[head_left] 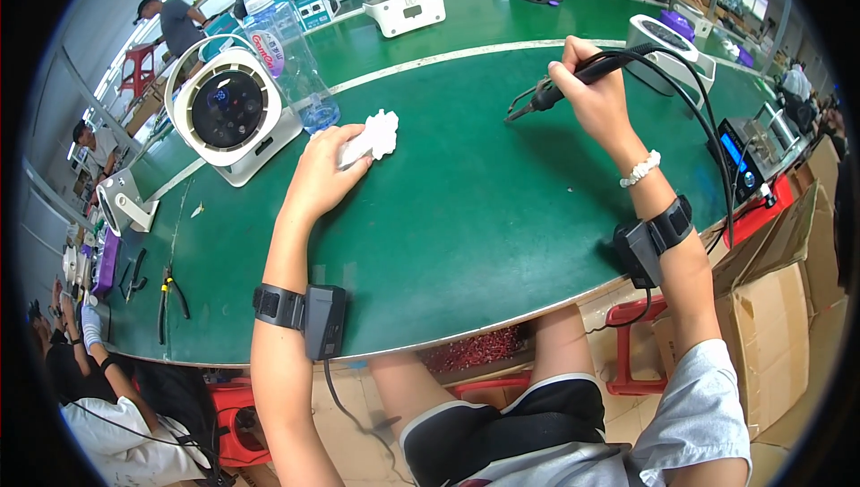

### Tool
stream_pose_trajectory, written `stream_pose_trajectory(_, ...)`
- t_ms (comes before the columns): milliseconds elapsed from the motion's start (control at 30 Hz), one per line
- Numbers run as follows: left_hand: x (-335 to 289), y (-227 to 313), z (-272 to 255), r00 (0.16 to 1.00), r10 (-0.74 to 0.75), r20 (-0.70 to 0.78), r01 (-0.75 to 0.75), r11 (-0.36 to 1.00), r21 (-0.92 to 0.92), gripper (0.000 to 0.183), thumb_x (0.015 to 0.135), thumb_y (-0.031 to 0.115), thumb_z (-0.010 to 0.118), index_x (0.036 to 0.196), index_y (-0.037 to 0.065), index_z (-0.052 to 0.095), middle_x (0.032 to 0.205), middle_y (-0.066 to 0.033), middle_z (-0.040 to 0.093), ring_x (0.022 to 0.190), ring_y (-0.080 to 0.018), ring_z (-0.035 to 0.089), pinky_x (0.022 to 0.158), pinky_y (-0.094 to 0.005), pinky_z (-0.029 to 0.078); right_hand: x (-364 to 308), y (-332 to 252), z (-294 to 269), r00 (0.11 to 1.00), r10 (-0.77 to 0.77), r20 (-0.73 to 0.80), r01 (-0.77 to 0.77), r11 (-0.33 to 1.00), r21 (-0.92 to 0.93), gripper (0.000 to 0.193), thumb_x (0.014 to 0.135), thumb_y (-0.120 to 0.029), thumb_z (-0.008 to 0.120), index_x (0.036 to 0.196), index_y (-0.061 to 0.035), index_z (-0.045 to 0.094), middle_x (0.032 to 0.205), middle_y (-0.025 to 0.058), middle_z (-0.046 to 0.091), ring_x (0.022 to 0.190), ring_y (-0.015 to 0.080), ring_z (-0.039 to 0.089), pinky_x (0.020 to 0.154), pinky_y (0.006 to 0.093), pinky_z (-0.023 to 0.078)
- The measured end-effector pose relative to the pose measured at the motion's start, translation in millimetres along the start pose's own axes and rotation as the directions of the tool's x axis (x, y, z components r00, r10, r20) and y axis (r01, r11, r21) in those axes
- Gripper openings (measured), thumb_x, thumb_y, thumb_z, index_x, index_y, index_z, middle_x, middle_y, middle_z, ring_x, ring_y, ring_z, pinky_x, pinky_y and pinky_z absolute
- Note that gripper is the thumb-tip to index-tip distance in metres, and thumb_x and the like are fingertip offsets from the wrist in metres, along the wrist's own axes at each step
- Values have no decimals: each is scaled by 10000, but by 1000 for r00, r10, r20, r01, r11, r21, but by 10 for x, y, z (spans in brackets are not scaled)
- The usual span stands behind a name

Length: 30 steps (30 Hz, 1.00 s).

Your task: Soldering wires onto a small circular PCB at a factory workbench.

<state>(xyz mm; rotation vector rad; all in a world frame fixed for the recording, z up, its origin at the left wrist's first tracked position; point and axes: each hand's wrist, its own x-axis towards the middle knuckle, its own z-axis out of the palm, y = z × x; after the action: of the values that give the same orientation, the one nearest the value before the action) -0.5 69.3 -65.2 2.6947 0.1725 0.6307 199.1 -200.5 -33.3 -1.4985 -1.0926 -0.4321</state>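
Pen-shaped tool (pixel 545 98), black and corded, is what I have in the right hand (pixel 591 84), right of centre in the upper half of the frame. Thumb and fingers are closed around its grip, and its narrow tip points toward the lower left above the tabletop. Beside the tip is a thin piece too small for me to make out. Its dark cable (pixel 708 93) arches from the back end and drops along the right side of the frame.

My left hand (pixel 324 169) has its fingers bent around a crumpled white tissue (pixel 382 134), left of centre, pinched against the thumb.

Between the hands I see the green tabletop (pixel 448 227), reaching down to a curved near edge. A pale strip (pixel 421 63) crosses it above both hands. Room to move narrows at upper left, where a clear bottle (pixel 305 84) and a white round-faced device (pixel 228 111) stand near the left hand, and at right, where a black box with a blue display (pixel 743 160) sits.
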Motion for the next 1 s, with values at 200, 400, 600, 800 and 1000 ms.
stream_pose_trajectory(200, -1, -18, 4, 1000, 11, -7, -11, 1000, -1, 397, 746, 193, 664, 1095, 20, 587, 1006, -146, 600, 985, -308, 535, 872, -379, 420, -4, -25, 2, 1000, 20, 18, -20, 1000, -15, 280, 750, -54, 559, 607, -38, 319, 542, -1, 316, 522, 72, 343, 476, 253, 321)
stream_pose_trajectory(400, -2, -11, 6, 1000, 3, -4, -3, 1000, 3, 397, 747, 197, 663, 1095, 21, 586, 1007, -151, 598, 989, -306, 534, 876, -377, 418, -5, 17, 2, 1000, 20, 18, -20, 999, -26, 279, 744, -56, 555, 604, -38, 314, 538, -3, 300, 519, 71, 317, 468, 257, 296)
stream_pose_trajectory(600, -5, -28, 12, 1000, 7, -11, -7, 1000, -9, 408, 745, 203, 664, 1101, 20, 583, 1000, -149, 593, 990, -306, 534, 877, -379, 417, 4, 36, 7, 1000, 6, 15, -6, 999, -39, 278, 739, -55, 556, 602, -38, 315, 534, -8, 294, 516, 67, 301, 460, 257, 276)
stream_pose_trajectory(800, -13, -9, -5, 1000, -13, -1, 13, 1000, 3, 416, 745, 203, 665, 1109, 20, 582, 992, -147, 594, 991, -303, 535, 878, -379, 417, 1, 49, 15, 1000, 7, 13, -6, 1000, -16, 272, 738, -61, 559, 603, -36, 324, 534, -10, 298, 515, 66, 298, 460, 255, 273)
stream_pose_trajectory(1000, 3, 2, 4, 1000, -18, 19, 19, 1000, -4, 408, 748, 201, 656, 1113, 34, 585, 987, -144, 595, 989, -300, 533, 874, -378, 418, -7, 64, 0, 1000, 3, 12, -3, 999, -32, 268, 734, -58, 557, 603, -35, 324, 534, -10, 292, 518, 66, 295, 461, 256, 272)
